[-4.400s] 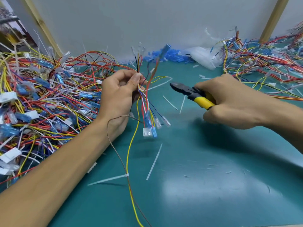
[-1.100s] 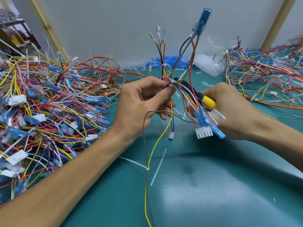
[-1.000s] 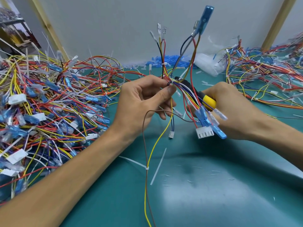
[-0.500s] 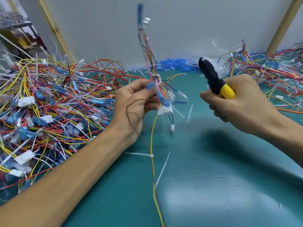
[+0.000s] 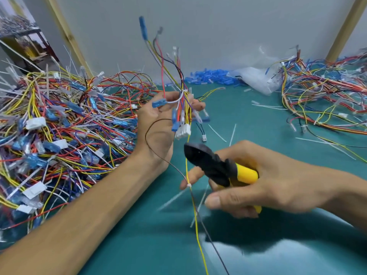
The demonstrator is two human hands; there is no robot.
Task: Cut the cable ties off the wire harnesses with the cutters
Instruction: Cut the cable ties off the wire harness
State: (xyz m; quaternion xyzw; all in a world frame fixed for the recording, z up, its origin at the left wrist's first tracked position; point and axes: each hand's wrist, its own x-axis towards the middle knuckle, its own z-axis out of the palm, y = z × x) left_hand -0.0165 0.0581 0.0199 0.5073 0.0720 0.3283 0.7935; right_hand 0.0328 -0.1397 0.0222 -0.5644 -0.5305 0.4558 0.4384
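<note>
Head view: left grip (image 5: 158, 124) curled round wire harness (image 5: 182, 108), held above counter (image 5: 268, 132), tails dangling free; right grip (image 5: 264, 175) wrapped round cutters (image 5: 210, 163), just beside cable tie (image 5: 188, 184), probably lining up cut.

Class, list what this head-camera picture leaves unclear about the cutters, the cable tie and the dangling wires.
1. Head view, cutters: whether the blades are open or closed, smeared by motion blur.
2. Head view, handles: mostly hidden inside the right hand.
3. Head view, cable tie: whether the right fingers behind it touch it, blurred.
4. Head view, yellow wire: lower end cut off by the bottom edge.
</note>
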